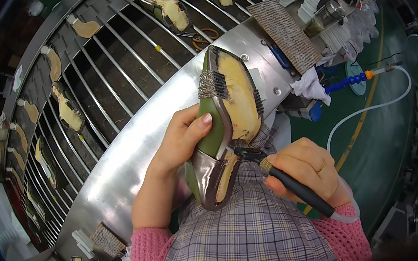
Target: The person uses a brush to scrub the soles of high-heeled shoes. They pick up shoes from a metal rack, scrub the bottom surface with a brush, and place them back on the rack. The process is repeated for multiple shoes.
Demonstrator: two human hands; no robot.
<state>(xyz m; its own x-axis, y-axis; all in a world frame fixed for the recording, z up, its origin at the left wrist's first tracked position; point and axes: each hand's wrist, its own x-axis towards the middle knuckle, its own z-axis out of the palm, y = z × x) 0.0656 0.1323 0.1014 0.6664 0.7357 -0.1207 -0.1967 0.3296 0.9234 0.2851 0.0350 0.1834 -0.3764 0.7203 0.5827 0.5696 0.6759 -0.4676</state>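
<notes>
- My left hand (181, 139) comes up from the lower edge in a pink knit sleeve; its fingers are closed around the green shoe last (214, 130), thumb pressed flat on the green side, and the last is held sole-up, tilted, with the toe pointing down toward my lap.
- The last carries an unfinished shoe (229, 123); a pale yellow insole faces me, a metallic bronze upper wraps the toe, and mesh straps cross near the heel; the whole thing sits in mid-air over the edge of the steel bench (133, 150), above my checked apron (246, 225).
- My right hand (302, 171) is wrapped around a black-handled tool (291, 185), gripping it like a pen; its dark tip touches the side of the shoe at the waist, just beside the insole edge; a clear hose leaves the handle's rear end.
- Beyond the bench a curved conveyor rack (122, 63) of metal rods carries more lasted shoes and loose insoles, well apart from my hands.
- To the right lie a woven abrasive pad (285, 32), a white rag (310, 86) and a blue segmented nozzle (346, 82); stacked white pieces and a metal jar stand farther back; nothing blocks either hand.
</notes>
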